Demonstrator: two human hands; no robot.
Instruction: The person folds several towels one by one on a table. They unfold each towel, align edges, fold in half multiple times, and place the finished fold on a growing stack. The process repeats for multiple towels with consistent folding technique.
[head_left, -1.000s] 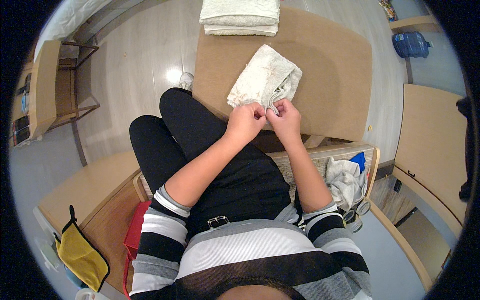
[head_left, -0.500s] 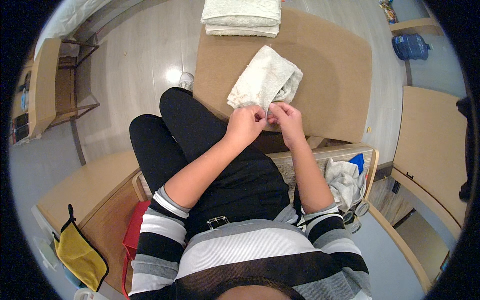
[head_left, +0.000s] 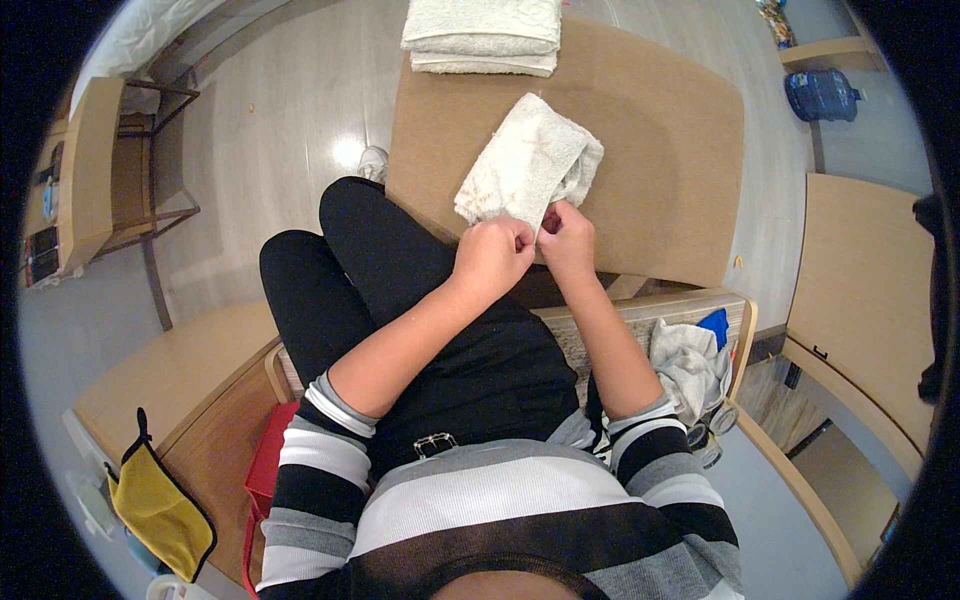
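Note:
A white towel (head_left: 520, 155) with faint brownish stains lies loosely folded on the brown tabletop in front of me. My left hand (head_left: 494, 256) is closed, its fingers pinching the towel's near corner. Close beside it, my right hand (head_left: 568, 240) is curled at the same near edge, thumb and fingers pressed together on the cloth. What lies between the right fingertips is mostly hidden. Beyond the towel, a stack of folded white towels (head_left: 483, 40) rests at the table's far left edge.
The brown table (head_left: 670, 150) spreads to the right of the towel. A crumpled grey-white cloth (head_left: 685, 365) lies on the seat at my right, next to glasses (head_left: 706, 440). A yellow cloth (head_left: 160, 510) hangs at lower left. A blue water jug (head_left: 822, 95) sits far right.
My right hand has turned and its fingers have curled in more tightly at the towel's edge. The left hand has shifted very slightly. The towel's right fold lies a little flatter.

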